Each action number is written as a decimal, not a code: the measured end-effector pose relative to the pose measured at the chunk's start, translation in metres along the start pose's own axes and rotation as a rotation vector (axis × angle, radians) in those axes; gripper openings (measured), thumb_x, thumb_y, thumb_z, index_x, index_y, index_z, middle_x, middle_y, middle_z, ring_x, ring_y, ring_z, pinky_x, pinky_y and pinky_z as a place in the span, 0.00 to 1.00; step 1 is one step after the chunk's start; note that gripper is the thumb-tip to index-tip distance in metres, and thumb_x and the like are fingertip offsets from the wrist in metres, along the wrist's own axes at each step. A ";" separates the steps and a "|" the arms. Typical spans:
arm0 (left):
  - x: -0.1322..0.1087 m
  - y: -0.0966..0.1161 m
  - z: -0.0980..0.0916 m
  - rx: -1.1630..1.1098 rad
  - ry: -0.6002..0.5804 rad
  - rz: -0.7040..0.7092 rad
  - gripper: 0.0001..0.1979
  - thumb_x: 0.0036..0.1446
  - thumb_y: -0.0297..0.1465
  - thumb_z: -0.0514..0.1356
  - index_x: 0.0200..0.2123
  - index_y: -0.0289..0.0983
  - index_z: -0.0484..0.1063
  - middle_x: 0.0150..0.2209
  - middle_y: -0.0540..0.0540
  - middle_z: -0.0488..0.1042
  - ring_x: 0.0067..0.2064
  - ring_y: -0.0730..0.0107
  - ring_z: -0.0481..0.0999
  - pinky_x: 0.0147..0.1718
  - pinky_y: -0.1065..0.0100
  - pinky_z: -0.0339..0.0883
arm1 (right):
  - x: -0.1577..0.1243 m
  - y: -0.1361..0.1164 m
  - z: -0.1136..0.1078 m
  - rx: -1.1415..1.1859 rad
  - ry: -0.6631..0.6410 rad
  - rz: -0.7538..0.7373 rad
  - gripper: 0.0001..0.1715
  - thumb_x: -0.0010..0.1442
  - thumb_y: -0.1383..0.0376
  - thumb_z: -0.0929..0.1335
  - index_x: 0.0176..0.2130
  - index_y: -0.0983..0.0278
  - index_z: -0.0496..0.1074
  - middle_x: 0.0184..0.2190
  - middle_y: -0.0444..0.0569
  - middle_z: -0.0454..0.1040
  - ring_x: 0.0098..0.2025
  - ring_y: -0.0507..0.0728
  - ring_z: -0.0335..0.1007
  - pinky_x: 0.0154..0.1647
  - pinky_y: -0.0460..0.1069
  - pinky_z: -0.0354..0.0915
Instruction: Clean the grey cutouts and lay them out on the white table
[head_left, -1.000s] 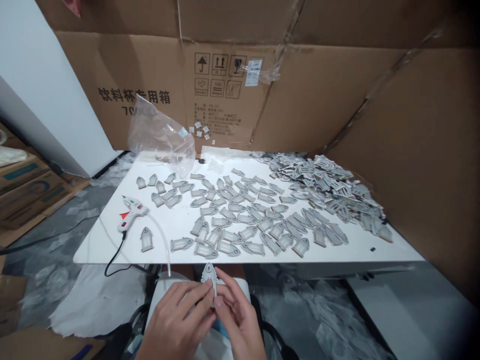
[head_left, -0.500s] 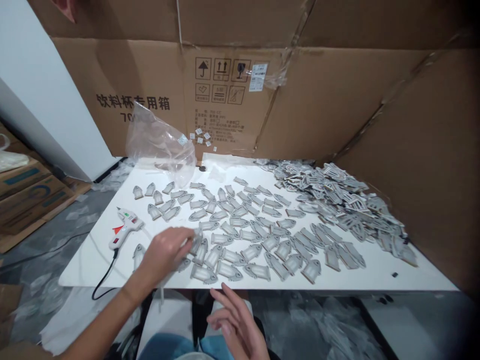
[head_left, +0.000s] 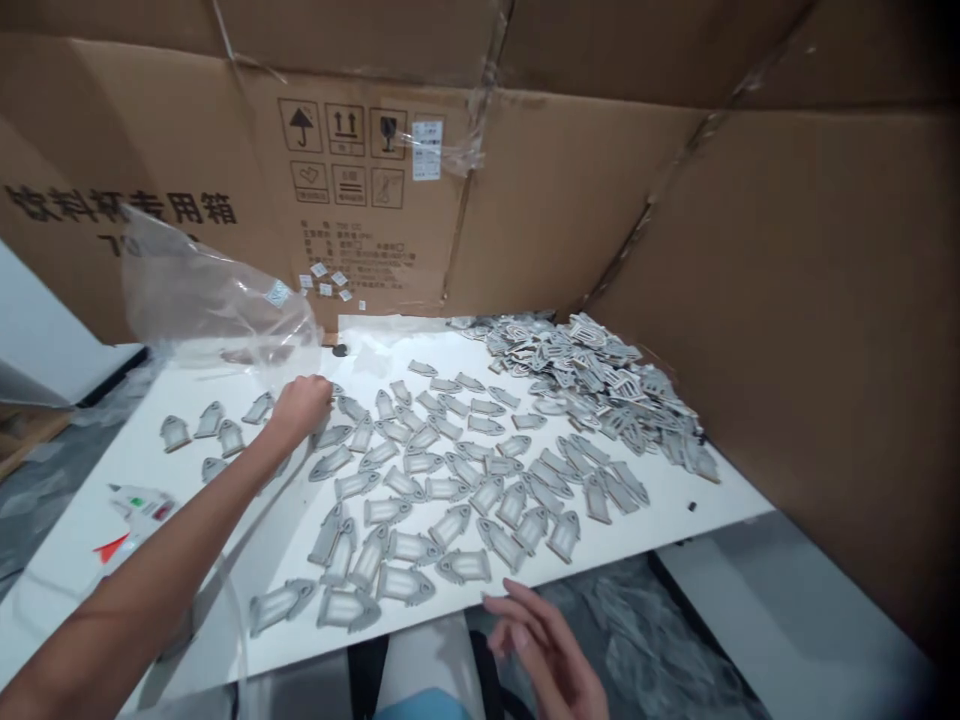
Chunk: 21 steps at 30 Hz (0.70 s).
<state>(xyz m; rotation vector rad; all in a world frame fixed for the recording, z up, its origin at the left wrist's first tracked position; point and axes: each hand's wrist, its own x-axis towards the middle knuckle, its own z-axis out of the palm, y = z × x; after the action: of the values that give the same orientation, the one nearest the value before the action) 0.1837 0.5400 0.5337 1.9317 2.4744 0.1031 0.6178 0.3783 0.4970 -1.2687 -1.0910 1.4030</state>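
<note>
My left hand [head_left: 302, 408] reaches over the white table [head_left: 660, 525], its fingers closed at the upper left of the spread of small grey pointed pieces [head_left: 405, 585]. What its fingertips hold, if anything, is too hidden to tell. Near the table's front edge is my right hand [head_left: 551, 650], with loosely bent fingers apart and nothing in them. Grey pieces lie scattered between the hands and beyond them. A dense heap of similar pieces [head_left: 600, 375] covers the back right of the table.
A white glue gun [head_left: 142, 505] lies at the left, partly behind my left forearm. Clear plastic film [head_left: 217, 300] stands at the back left. Tall cardboard [head_left: 555, 200] walls in the back and right. Crumpled plastic [head_left: 637, 640] lies on the floor.
The view has turned to the right. My left hand has moved from the front left pieces to those farther back. My right hand stays by the front edge, still open.
</note>
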 end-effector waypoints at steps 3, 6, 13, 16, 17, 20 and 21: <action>0.010 0.001 0.007 0.021 -0.029 -0.026 0.13 0.62 0.31 0.60 0.40 0.33 0.85 0.45 0.29 0.84 0.46 0.45 0.82 0.45 0.58 0.71 | 0.032 -0.016 -0.027 -0.101 0.126 -0.037 0.25 0.63 0.47 0.77 0.53 0.57 0.83 0.44 0.54 0.86 0.37 0.61 0.76 0.46 0.55 0.75; 0.012 -0.001 0.016 0.021 -0.040 -0.052 0.18 0.66 0.37 0.57 0.40 0.33 0.86 0.45 0.27 0.84 0.45 0.43 0.83 0.45 0.56 0.72 | 0.083 -0.028 -0.065 -0.268 0.230 -0.127 0.30 0.62 0.44 0.77 0.54 0.60 0.81 0.45 0.54 0.85 0.38 0.61 0.76 0.47 0.55 0.75; -0.029 -0.014 0.011 -0.054 0.036 0.033 0.27 0.71 0.44 0.51 0.55 0.35 0.82 0.53 0.32 0.84 0.56 0.38 0.79 0.54 0.51 0.70 | 0.223 -0.052 -0.142 -0.750 0.441 -0.331 0.28 0.58 0.46 0.69 0.44 0.64 0.82 0.47 0.63 0.84 0.44 0.66 0.77 0.53 0.60 0.71; -0.080 -0.022 0.004 -0.201 0.162 0.006 0.27 0.71 0.50 0.51 0.57 0.41 0.79 0.56 0.39 0.82 0.50 0.48 0.81 0.47 0.57 0.71 | 0.266 -0.062 -0.151 -0.873 0.354 -0.315 0.20 0.53 0.51 0.71 0.36 0.62 0.83 0.47 0.61 0.85 0.46 0.67 0.77 0.58 0.60 0.68; -0.100 -0.025 0.002 -0.246 0.170 -0.011 0.26 0.70 0.53 0.52 0.54 0.44 0.80 0.53 0.42 0.83 0.46 0.51 0.82 0.43 0.59 0.71 | 0.277 -0.064 -0.153 -0.905 0.321 -0.304 0.17 0.51 0.53 0.72 0.34 0.61 0.83 0.46 0.60 0.86 0.47 0.67 0.77 0.59 0.60 0.67; -0.158 -0.038 -0.001 -0.301 0.186 -0.059 0.24 0.68 0.57 0.55 0.49 0.48 0.80 0.51 0.46 0.84 0.43 0.54 0.82 0.39 0.62 0.71 | 0.301 -0.067 -0.158 -0.977 0.234 -0.255 0.11 0.48 0.56 0.74 0.29 0.60 0.82 0.41 0.56 0.86 0.49 0.68 0.78 0.60 0.59 0.65; -0.175 -0.043 -0.001 -0.309 0.187 -0.074 0.24 0.67 0.57 0.56 0.48 0.48 0.81 0.51 0.47 0.84 0.43 0.55 0.82 0.38 0.62 0.71 | 0.306 -0.066 -0.159 -0.993 0.210 -0.236 0.10 0.47 0.57 0.74 0.28 0.60 0.82 0.38 0.56 0.86 0.47 0.68 0.78 0.59 0.59 0.65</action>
<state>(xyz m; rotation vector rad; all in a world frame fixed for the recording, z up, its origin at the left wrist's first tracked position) 0.1848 0.3600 0.5260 1.7732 2.4529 0.6521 0.7679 0.6964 0.4951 -1.8193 -1.8028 0.4889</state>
